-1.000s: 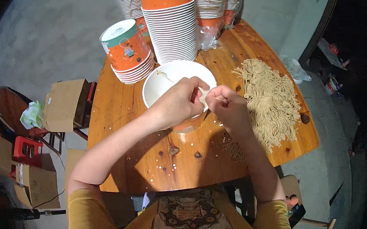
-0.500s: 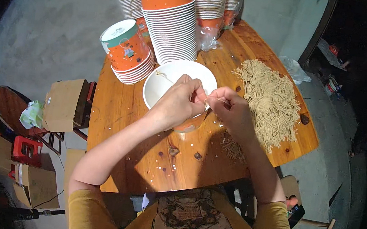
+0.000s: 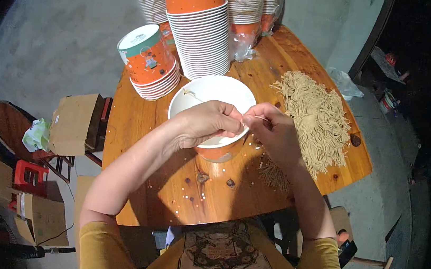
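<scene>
Over the near right rim of a white-lined paper bucket point(image 3: 215, 85), my two hands meet fingertip to fingertip. My left hand point(image 3: 207, 121) is closed in a pinch, its back turned up. Pinched as well, my right hand point(image 3: 275, 135) touches it from the right. Between them runs a thin pale cord point(image 3: 263, 119), mostly hidden by the fingers. Its knotted-looking end point(image 3: 190, 94) shows across the bucket's opening, left of my left hand. Just right of my right hand lies a heap of beige cords point(image 3: 310, 121).
Behind the bucket stands a tall stack of orange paper buckets point(image 3: 197, 37), with a shorter upside-down stack point(image 3: 149, 63) to its left. Small white beads point(image 3: 187, 197) dot the wooden table point(image 3: 137, 120). A darker cord bundle point(image 3: 273, 174) lies by my right forearm. Cardboard boxes point(image 3: 74, 124) stand left.
My left hand has turned flatter and dropped slightly, its fingers lower over the bucket rim. My right hand stays pinched in nearly the same place.
</scene>
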`<state>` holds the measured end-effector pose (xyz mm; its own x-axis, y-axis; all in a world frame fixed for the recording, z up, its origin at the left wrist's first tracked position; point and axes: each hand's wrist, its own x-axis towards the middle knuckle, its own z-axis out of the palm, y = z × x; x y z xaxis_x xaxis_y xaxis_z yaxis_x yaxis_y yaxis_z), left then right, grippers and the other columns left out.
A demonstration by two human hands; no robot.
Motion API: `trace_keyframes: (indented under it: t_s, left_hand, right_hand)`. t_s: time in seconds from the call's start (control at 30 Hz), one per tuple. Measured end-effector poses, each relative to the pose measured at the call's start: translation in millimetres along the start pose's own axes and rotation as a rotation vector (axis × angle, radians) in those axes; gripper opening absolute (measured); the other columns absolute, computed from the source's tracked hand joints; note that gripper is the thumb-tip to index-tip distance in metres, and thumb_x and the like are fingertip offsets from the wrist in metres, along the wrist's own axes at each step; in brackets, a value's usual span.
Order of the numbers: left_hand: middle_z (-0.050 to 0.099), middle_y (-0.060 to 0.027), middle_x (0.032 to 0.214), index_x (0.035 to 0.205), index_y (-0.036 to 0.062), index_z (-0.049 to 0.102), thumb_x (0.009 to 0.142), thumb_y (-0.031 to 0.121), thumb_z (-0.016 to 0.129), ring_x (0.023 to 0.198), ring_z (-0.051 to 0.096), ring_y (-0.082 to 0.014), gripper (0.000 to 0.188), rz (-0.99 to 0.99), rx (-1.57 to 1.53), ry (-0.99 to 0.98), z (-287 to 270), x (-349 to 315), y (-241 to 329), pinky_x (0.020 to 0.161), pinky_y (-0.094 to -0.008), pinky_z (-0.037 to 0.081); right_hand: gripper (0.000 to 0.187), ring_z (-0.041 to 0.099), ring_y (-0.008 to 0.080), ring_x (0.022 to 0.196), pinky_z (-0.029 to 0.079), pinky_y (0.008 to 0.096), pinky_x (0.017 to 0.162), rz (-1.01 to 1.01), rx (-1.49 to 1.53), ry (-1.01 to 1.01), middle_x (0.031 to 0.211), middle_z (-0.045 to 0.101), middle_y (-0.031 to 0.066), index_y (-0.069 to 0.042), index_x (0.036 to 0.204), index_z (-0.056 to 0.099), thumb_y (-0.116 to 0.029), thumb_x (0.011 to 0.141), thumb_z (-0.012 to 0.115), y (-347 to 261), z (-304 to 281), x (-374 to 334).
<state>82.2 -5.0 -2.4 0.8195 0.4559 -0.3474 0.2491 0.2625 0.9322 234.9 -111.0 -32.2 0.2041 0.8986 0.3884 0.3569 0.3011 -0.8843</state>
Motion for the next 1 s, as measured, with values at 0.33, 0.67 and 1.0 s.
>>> trace_keyframes:
  t_s: [0.33,0.67,1.0]
  left_hand:
    - [0.051,0.0008,0.079,0.083,0.0043,0.057,0.074,0.002,0.065,0.069,0.048,-0.0072,0.011,0.259,0.500,0.152,6,-3,9,0.065,-0.0206,0.041]
    - [0.045,-0.0109,0.087,0.090,0.0011,0.057,0.075,0.005,0.059,0.079,0.049,-0.0203,0.015,0.631,0.837,0.304,9,-6,0,0.074,-0.0299,0.043]
    - [0.056,-0.0137,0.084,0.099,-0.0001,0.060,0.083,0.006,0.055,0.073,0.056,-0.0227,0.017,0.520,0.741,0.434,27,-21,-1,0.068,-0.0337,0.045]
  right_hand:
    - [0.016,0.048,0.0043,0.063,0.042,0.0211,0.057,0.107,0.051,-0.048,0.071,0.054,-0.0029,-0.002,0.090,0.060,-0.018,0.088,0.059,6,-6,-3]
    - [0.016,0.050,0.0096,0.056,0.044,0.0262,0.054,0.009,-0.124,0.057,0.064,0.055,0.0037,-0.003,0.086,0.060,-0.018,0.084,0.062,4,1,-2]
    - [0.019,0.054,0.0173,0.057,0.045,0.0316,0.055,-0.043,-0.182,0.077,0.067,0.057,0.0084,-0.003,0.088,0.059,-0.021,0.084,0.062,5,1,-3]
